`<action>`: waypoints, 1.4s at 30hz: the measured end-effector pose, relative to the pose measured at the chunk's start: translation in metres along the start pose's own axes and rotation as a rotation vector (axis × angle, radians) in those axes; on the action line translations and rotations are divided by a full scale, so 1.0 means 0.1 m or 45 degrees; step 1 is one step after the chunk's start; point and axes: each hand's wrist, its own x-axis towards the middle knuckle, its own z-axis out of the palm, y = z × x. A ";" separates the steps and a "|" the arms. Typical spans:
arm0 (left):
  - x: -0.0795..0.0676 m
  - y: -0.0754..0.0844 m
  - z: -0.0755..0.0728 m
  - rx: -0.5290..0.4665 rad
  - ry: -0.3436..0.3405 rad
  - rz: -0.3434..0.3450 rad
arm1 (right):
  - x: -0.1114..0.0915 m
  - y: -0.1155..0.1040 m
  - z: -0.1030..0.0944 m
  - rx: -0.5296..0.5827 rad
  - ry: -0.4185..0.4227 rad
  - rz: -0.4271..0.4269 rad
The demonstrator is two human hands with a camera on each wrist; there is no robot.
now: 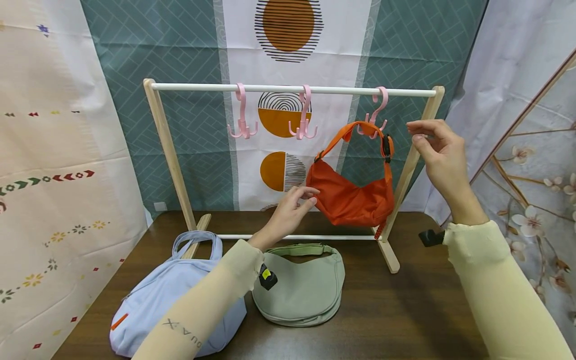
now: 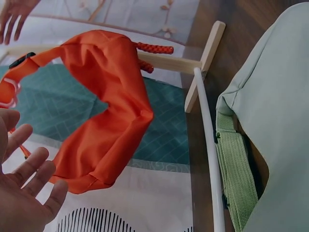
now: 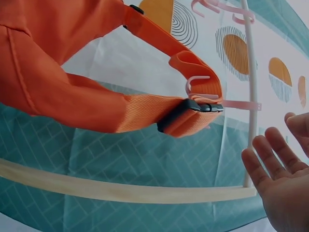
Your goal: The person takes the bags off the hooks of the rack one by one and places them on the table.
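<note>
An orange shoulder bag (image 1: 353, 197) hangs by its strap (image 3: 149, 111) from the right-hand pink hook (image 1: 377, 112) on the rack's white bar. My left hand (image 1: 291, 212) is at the bag's lower left side, its fingers loosely bent and holding nothing; in the left wrist view the fingers are spread beside the bag. Whether they touch it I cannot tell. To the right of the strap, my right hand (image 1: 443, 157) is raised in the air, apart from the bag. In the right wrist view its fingers are extended with nothing in them.
Two more pink hooks (image 1: 243, 112) hang on the white bar (image 1: 193, 87) with nothing on them. A green bag (image 1: 303, 287) lies on the brown table (image 1: 382, 320) in front of the rack. Left of it sits a light blue bag (image 1: 157, 300), partly behind my left forearm.
</note>
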 end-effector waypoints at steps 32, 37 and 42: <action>0.75 0.49 0.09 0.283 0.075 0.166 | 0.85 -0.09 0.21 -0.425 -0.322 0.010; 0.85 0.55 0.10 0.292 0.069 0.152 | 0.90 -0.08 0.26 -0.500 -0.328 -0.040; 0.92 0.57 0.10 0.272 0.054 0.108 | 0.93 -0.09 0.28 -0.545 -0.350 -0.019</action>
